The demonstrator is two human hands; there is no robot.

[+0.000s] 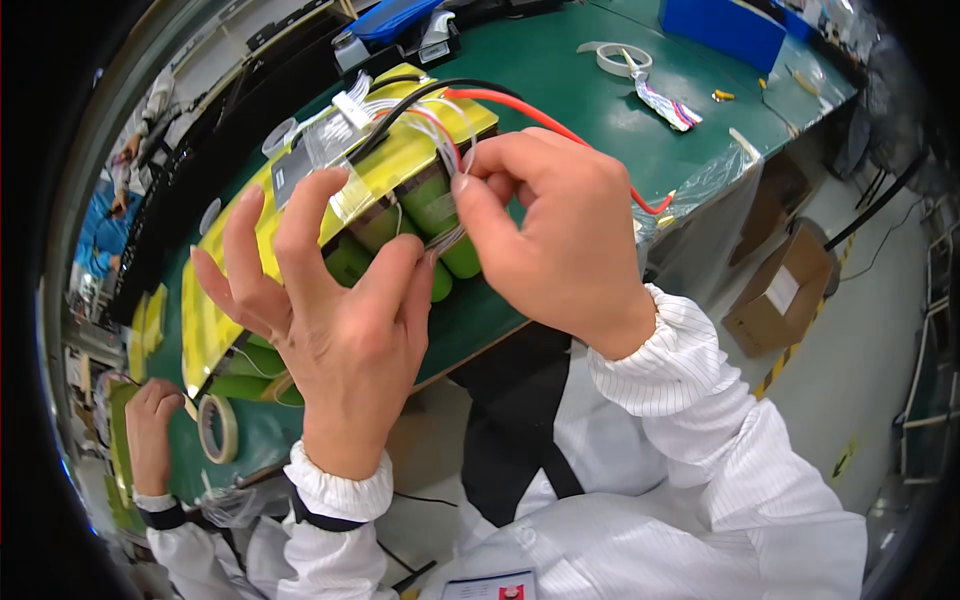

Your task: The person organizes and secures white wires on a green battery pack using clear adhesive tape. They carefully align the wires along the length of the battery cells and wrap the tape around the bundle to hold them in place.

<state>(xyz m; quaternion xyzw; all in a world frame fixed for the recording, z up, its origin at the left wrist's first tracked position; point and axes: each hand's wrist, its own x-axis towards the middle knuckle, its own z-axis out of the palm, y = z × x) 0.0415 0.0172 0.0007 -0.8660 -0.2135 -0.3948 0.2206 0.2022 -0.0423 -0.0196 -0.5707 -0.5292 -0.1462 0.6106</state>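
Observation:
A battery pack with green cylindrical cells [428, 205] lies on its side under a yellow sheet [230, 240]. My right hand [560, 225] pinches a bundle of thin wires [455, 150], white and red, at the pack's right end. Lower on the same end, the thumb and index finger of my left hand [350, 310] close on thin white wires [445, 240]; its other fingers spread over the yellow sheet. A thick red cable [540, 108] and a black cable [410, 100] leave the pack's top. A white connector [352, 108] sits there too.
The green table [530, 55] carries a tape roll [612, 60], a crumpled tube [665, 103] and a blue bin [725, 30]. Another tape roll [217, 428] is at the near left, beside a co-worker's hand [152, 430]. A cardboard box [780, 290] stands right, below the table.

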